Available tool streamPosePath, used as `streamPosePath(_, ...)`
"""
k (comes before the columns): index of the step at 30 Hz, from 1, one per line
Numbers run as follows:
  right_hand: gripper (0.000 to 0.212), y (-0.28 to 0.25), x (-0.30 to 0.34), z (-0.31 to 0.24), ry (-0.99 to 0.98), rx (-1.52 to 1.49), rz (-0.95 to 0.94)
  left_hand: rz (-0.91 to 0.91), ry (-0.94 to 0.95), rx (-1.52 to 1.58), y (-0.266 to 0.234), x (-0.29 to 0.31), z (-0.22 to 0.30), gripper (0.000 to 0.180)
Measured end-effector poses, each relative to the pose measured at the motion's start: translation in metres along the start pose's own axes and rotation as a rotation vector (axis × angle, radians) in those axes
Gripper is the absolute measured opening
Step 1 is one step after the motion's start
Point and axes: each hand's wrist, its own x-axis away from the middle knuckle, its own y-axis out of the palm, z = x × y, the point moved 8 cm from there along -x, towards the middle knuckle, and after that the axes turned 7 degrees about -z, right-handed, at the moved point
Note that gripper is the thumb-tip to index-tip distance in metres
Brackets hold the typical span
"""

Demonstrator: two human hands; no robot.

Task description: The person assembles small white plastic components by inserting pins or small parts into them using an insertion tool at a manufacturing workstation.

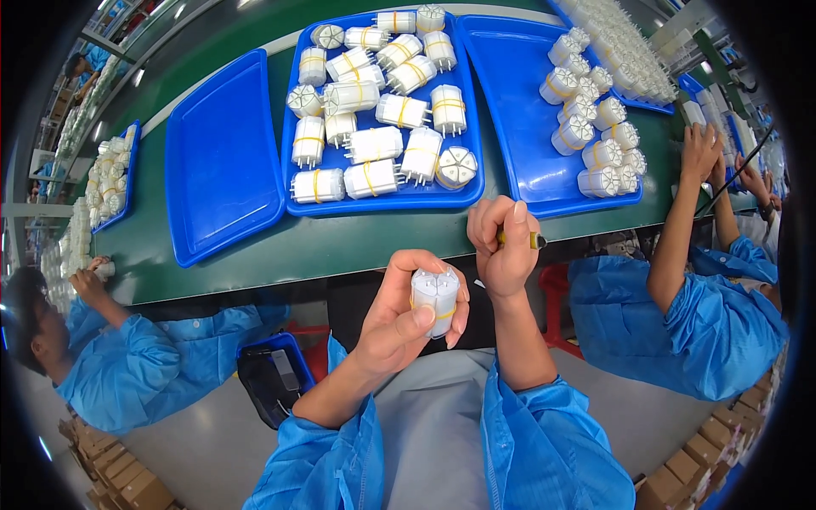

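Note:
My left hand (399, 310) is wrapped round a white cylindrical bundle (434, 297) in front of my body. The bundle is made of wedge-shaped plastic pieces, and a yellow band circles it. Its segmented end faces up. To the right, and apart from it, my right hand (506, 246) is closed round a short yellow tool (534, 240) with a dark end; most of the tool is hidden in the fist. Beyond both hands, a blue tray (387, 202) carries several similar banded bundles (371, 144), some with pins showing.
A bare blue tray (225, 161) lies left on the green table (255, 276). The right blue tray (531, 161) has bundles (574, 133) along its right side. Co-workers in blue sit left (153, 357) and right (680, 314). A blue bin (285, 348) stands below the table, near a red stool (557, 302).

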Motion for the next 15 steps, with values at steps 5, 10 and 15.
streamPosePath(5, 0.051, 0.003, -0.001, -0.002, -0.015, 0.02, -0.023, 0.006, -0.016, 0.033, -0.001, 0.001, -0.002, 0.04)
streamPosePath(10, 0.051, 0.0, 0.004, 0.0, -0.015, 0.013, -0.01, 0.001, -0.023, 0.012, -0.001, 0.0, 0.002, 0.039)
streamPosePath(15, 0.051, 0.001, 0.002, 0.003, -0.002, 0.009, -0.003, 0.088, 0.018, -0.422, -0.001, -0.019, 0.054, 0.054)
